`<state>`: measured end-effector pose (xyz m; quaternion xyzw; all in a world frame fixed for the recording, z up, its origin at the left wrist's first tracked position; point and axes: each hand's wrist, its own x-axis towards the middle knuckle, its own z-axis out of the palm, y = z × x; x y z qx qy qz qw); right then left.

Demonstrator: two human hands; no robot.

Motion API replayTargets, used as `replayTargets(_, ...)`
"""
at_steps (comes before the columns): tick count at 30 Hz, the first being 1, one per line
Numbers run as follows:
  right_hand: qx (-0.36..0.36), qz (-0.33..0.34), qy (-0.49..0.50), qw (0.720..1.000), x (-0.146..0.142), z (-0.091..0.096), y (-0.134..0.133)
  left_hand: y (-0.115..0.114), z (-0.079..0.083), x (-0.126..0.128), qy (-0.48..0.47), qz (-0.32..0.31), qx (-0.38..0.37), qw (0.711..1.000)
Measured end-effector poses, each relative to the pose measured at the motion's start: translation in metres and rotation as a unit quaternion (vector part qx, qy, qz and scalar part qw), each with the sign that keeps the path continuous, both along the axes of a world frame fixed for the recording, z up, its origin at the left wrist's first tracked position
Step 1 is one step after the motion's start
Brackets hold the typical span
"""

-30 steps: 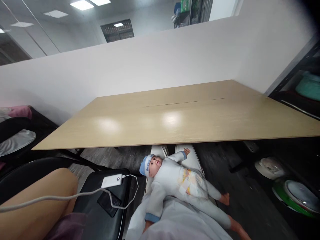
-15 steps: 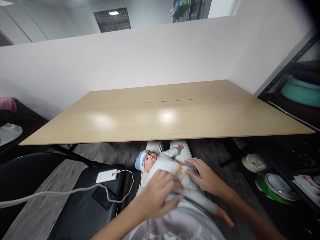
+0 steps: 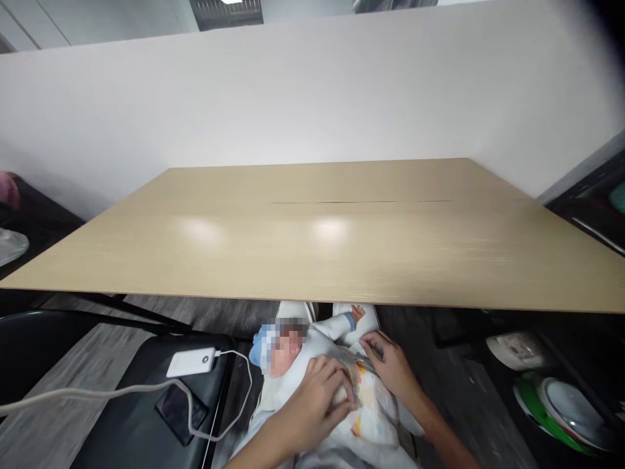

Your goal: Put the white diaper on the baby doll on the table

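My left hand (image 3: 322,400) bends over the near left side of the diaper (image 3: 375,407), fingers curled toward the thumb; I cannot tell whether they pinch any of it. My right hand (image 3: 388,365) is at the diaper's far right edge, thumb and fingers half bent and close to one another, and again I cannot tell whether anything is caught between them. The diaper is around the middle of the doll (image 3: 301,372), over its suit (image 3: 334,326), and the doll lies across my lap with its head to the left.

To handle the diaper well here, I judge it best to work with fingertips only, keep both sides even and smooth the creases outward without tugging, since a hard pull could tear the thin layer or roll the doll on my legs. A light wrist on its front should steady it.

The diaper looks papery and puffy, white with yellow and orange print; the suit looks soft and fleecy, loose at the sleeve. The hat (image 3: 258,348) is rounded, blue and white. To the left, the chair (image 3: 127,417) has a smooth black seat bearing a glossy, flat phone (image 3: 178,413) and a white, slab-shaped power bank (image 3: 191,362); a pale round cable (image 3: 122,391) loops over them. On the far side, the table (image 3: 312,254) is pale, wood-grained and slightly shiny
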<state>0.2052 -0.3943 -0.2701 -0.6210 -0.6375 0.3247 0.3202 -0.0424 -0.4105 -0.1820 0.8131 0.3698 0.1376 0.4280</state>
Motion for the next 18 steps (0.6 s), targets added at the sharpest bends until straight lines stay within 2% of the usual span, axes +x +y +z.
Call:
replayTargets(2, 0.011, 0.000, -0.004, 1.000, 0.000, 0.007, 0.005, 0.004, 0.004, -0.009, -0.021, -0.052, -0.034, 0.998)
replayTargets(3, 0.016, 0.025, -0.001, 1.000, -0.003, 0.014, 0.005, 0.006, 0.003, -0.014, -0.031, -0.087, -0.058, 0.994)
replayTargets(6, 0.006, 0.178, 0.009, 0.984, -0.021, 0.043, -0.002, 0.005, -0.006, -0.024, -0.041, -0.161, -0.121, 0.979)
replayTargets(8, 0.000, 0.271, -0.011, 0.963, -0.031, 0.060, -0.011, 0.002, -0.011, -0.025, -0.041, -0.172, -0.136, 0.975)
replayTargets(9, 0.002, 0.295, -0.027, 0.955, -0.032, 0.065, -0.015, 0.001, -0.010, -0.024, -0.038, -0.165, -0.134, 0.976)
replayTargets(12, -0.012, 0.289, -0.058, 0.956, -0.016, 0.070, -0.027, 0.002, -0.001, -0.015, -0.014, -0.079, -0.079, 0.994)
replayTargets(14, -0.068, 0.261, -0.047, 0.962, 0.006, 0.067, -0.035, 0.012, 0.001, 0.002, 0.030, -0.032, -0.003, 0.999)
replayTargets(15, -0.106, 0.250, -0.039, 0.962, 0.017, 0.064, -0.039, 0.020, -0.001, 0.015, 0.063, -0.035, 0.034, 0.997)
replayTargets(17, -0.182, 0.237, -0.040, 0.953, 0.034, 0.055, -0.047, 0.037, -0.015, 0.050, 0.152, -0.117, 0.086, 0.978)
replayTargets(18, -0.209, 0.231, -0.054, 0.949, 0.038, 0.051, -0.052, 0.044, -0.026, 0.071, 0.210, -0.165, 0.083, 0.960)
